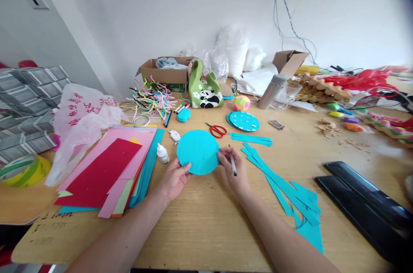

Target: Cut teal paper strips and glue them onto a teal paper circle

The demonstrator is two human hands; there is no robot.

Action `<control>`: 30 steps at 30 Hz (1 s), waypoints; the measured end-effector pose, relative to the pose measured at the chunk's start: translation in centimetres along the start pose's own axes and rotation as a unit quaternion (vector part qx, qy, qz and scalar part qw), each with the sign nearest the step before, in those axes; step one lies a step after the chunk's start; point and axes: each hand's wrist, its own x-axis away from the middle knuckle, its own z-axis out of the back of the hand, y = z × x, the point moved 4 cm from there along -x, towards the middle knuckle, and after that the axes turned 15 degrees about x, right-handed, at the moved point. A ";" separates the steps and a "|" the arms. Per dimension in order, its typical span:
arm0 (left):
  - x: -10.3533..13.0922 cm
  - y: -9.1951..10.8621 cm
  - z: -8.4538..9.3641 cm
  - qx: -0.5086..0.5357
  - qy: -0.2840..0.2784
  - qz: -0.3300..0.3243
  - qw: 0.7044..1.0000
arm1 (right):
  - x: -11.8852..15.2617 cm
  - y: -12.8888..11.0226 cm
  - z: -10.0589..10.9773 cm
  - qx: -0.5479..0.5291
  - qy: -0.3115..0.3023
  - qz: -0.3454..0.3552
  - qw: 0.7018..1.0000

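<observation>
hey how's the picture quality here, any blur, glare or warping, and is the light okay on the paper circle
Head view: soft, fairly even light on the turquoise disc, its outline clear between the left hand and right hand; a pale sheen on the metal flask; wide-angle stretching toward the sides, and a dark, blurred top right corner.

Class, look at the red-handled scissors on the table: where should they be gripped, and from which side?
Grip the scissors by the handle loops, probably from the right: they lie flat, loops toward the right, narrow blades pointing left, away from that approach.
</observation>
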 end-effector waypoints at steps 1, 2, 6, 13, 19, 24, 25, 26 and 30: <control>0.0 0.0 0.0 0.001 0.001 0.000 1.000 | 0.0 -0.2 0.1 0.021 0.015 0.010 1.000; 0.0 0.0 0.0 0.000 0.000 0.000 1.000 | 0.0 -0.4 0.3 0.044 0.040 0.025 0.998; -0.1 -0.2 0.2 -0.005 -0.005 0.001 1.000 | 0.7 -1.9 1.2 0.085 0.156 0.083 0.980; -0.3 -0.3 0.2 -0.016 -0.020 -0.001 1.000 | 2.7 -2.9 -0.7 0.099 0.003 0.141 0.985; -0.2 -0.4 0.2 -0.032 -0.023 -0.002 0.999 | 2.8 -2.8 -1.5 0.161 -0.050 0.148 0.975; -0.2 -0.5 0.2 -0.037 -0.027 0.000 0.999 | 2.6 -3.0 -1.5 0.168 -0.049 0.144 0.974; -0.2 -0.5 0.2 -0.037 -0.028 0.001 0.999 | 2.6 -3.0 -1.5 0.168 -0.050 0.142 0.974; -0.2 -0.5 0.2 -0.037 -0.030 0.001 0.999 | 2.6 -2.9 -1.5 0.167 -0.051 0.139 0.975; -0.2 -0.6 0.2 -0.035 -0.036 0.003 0.999 | 2.7 -2.6 -1.6 0.166 -0.049 0.123 0.977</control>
